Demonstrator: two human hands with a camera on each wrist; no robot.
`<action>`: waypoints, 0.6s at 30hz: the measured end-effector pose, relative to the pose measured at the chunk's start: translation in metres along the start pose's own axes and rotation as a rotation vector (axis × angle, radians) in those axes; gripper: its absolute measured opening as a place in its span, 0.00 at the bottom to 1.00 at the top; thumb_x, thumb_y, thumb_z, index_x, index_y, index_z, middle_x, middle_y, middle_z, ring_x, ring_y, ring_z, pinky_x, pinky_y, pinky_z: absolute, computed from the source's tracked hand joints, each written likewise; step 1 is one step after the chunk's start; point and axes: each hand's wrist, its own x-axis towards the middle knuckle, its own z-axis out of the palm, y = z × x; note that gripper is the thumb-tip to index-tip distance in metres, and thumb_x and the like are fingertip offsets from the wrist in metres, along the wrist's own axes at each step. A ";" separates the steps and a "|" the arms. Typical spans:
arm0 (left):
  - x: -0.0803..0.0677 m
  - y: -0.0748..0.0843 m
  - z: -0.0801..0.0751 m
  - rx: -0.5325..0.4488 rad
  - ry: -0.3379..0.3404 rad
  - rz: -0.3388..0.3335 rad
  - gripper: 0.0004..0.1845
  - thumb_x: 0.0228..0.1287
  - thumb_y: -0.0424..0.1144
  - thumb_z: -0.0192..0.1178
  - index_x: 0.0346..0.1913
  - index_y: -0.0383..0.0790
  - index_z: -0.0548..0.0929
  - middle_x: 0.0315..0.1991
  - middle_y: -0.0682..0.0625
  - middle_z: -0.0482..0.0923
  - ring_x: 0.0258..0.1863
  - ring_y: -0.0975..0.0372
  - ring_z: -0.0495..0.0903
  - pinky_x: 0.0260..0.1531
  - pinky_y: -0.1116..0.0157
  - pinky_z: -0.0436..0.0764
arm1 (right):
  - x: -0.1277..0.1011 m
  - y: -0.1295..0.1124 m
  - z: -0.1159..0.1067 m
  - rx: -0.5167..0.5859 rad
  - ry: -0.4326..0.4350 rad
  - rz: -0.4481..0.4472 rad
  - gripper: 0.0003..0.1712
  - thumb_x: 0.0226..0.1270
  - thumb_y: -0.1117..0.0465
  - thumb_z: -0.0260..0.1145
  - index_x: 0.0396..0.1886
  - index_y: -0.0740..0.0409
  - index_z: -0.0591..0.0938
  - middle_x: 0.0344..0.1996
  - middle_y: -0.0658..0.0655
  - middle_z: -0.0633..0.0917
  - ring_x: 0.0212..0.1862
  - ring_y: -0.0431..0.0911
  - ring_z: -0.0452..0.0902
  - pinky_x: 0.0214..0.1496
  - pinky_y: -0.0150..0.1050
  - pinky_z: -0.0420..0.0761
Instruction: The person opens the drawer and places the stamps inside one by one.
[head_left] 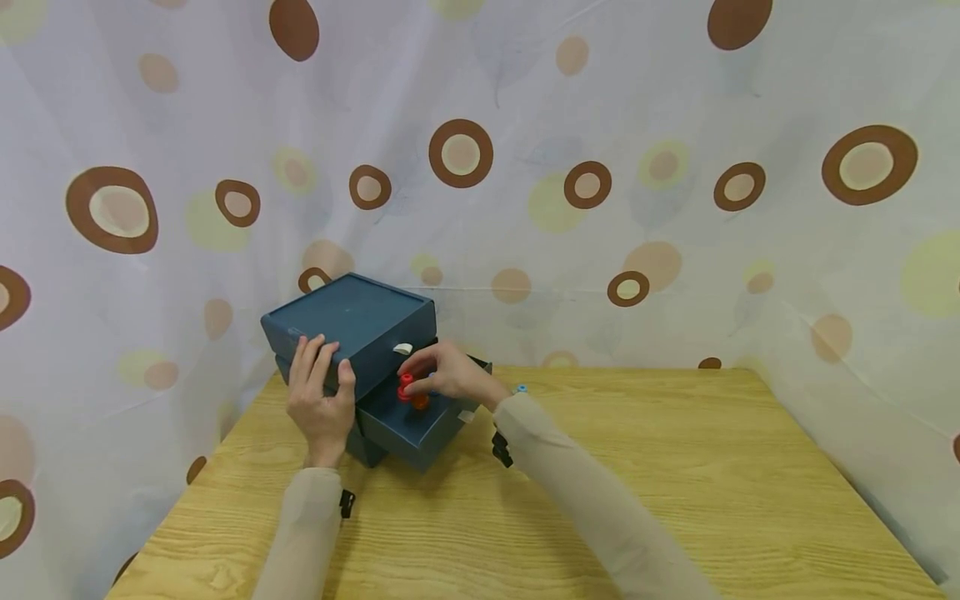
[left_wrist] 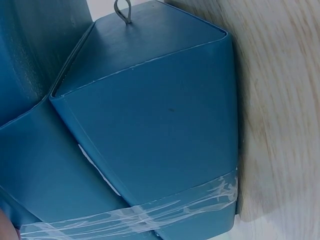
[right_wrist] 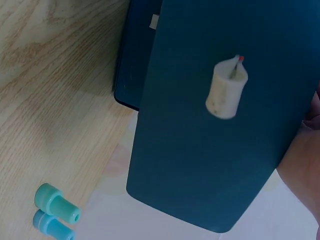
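Observation:
A blue drawer box [head_left: 348,321] stands on the table, one drawer [head_left: 397,429] pulled out. My left hand [head_left: 321,408] rests on the box's left front side and top edge, fingers spread; only a bit of skin shows at the left wrist view's corner. Over the open drawer, my right hand [head_left: 453,375] pinches a small red knobbed peg [head_left: 406,386] between thumb and fingers. An orange peg [head_left: 420,402] stands beside it, and a blue piece [head_left: 432,383] is partly hidden behind the right hand. In the right wrist view the drawer front [right_wrist: 200,160] hides the fingertips.
A teal peg [right_wrist: 57,202] and a light blue peg [right_wrist: 52,226] stand on the wooden table [head_left: 637,467], right of the drawer. The drawer front bears a white pull tab [right_wrist: 226,90]. Clear tape [left_wrist: 135,220] wraps the box. A patterned curtain [head_left: 525,250] hangs behind.

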 end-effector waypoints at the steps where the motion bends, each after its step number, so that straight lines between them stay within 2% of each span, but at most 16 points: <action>1: 0.000 0.000 0.000 0.001 0.000 0.000 0.20 0.65 0.50 0.55 0.45 0.39 0.88 0.53 0.43 0.84 0.62 0.47 0.77 0.66 0.52 0.72 | 0.000 0.000 0.001 -0.002 -0.003 -0.005 0.17 0.60 0.62 0.72 0.50 0.58 0.86 0.44 0.56 0.89 0.43 0.42 0.85 0.47 0.32 0.83; 6: 0.001 0.001 0.000 -0.001 0.003 -0.008 0.20 0.64 0.50 0.55 0.45 0.39 0.88 0.53 0.43 0.84 0.62 0.47 0.77 0.67 0.51 0.71 | 0.002 -0.004 0.005 0.006 -0.008 0.007 0.17 0.60 0.62 0.71 0.50 0.57 0.86 0.45 0.54 0.89 0.43 0.41 0.85 0.47 0.32 0.83; 11: 0.002 0.002 -0.001 0.001 -0.006 -0.011 0.20 0.64 0.50 0.56 0.46 0.39 0.88 0.53 0.43 0.84 0.63 0.48 0.76 0.66 0.50 0.71 | 0.002 -0.005 0.009 0.022 -0.018 0.056 0.17 0.59 0.62 0.72 0.49 0.54 0.87 0.43 0.52 0.89 0.42 0.39 0.85 0.45 0.32 0.84; 18: 0.001 0.003 -0.001 -0.006 -0.009 -0.011 0.20 0.63 0.49 0.56 0.46 0.39 0.88 0.53 0.43 0.84 0.62 0.47 0.76 0.66 0.48 0.72 | 0.002 -0.005 0.013 -0.056 -0.021 0.072 0.17 0.59 0.61 0.72 0.50 0.52 0.87 0.43 0.50 0.89 0.41 0.37 0.84 0.42 0.30 0.83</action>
